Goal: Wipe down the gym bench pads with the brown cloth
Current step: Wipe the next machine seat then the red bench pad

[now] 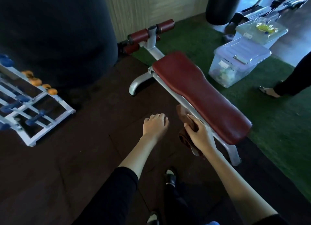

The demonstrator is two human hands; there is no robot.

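The gym bench has a long dark-red pad (198,93) on a silver frame (143,80), running from the centre toward the lower right. Red roller pads (152,31) sit at its far end. My right hand (200,134) grips the bunched brown cloth (186,123) against the bench's near left edge, beside the frame rail and just below the pad. My left hand (155,124) hovers over the dark floor to the left of the cloth, fingers apart, holding nothing.
A white dumbbell rack (43,105) with blue and orange weights stands at the left. A large dark punching bag (55,36) hangs at the back left. Clear plastic bins (239,63) sit on green turf right of the bench. Another person's leg and foot (276,90) stand at the right.
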